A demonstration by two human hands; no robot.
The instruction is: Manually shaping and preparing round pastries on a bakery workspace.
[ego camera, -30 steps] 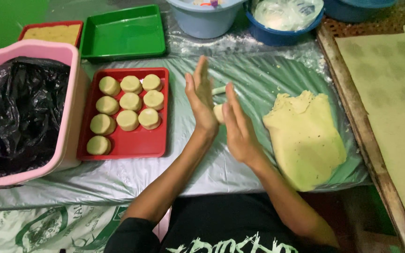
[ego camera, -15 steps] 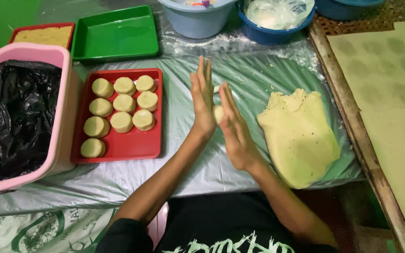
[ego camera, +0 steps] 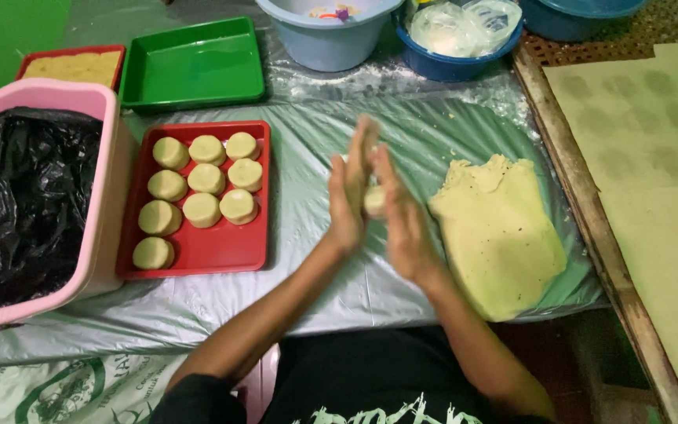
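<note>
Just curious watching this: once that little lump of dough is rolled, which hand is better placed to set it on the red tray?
Probably the left hand. The red tray of dough rounds lies on that side, while the right hand is nearer the big dough slab. The dough lump sits between both palms.

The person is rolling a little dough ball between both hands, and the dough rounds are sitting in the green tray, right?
Not quite. The dough rounds sit in the red tray; the head view shows the green tray holds none. The dough ball is between both hands.
</note>
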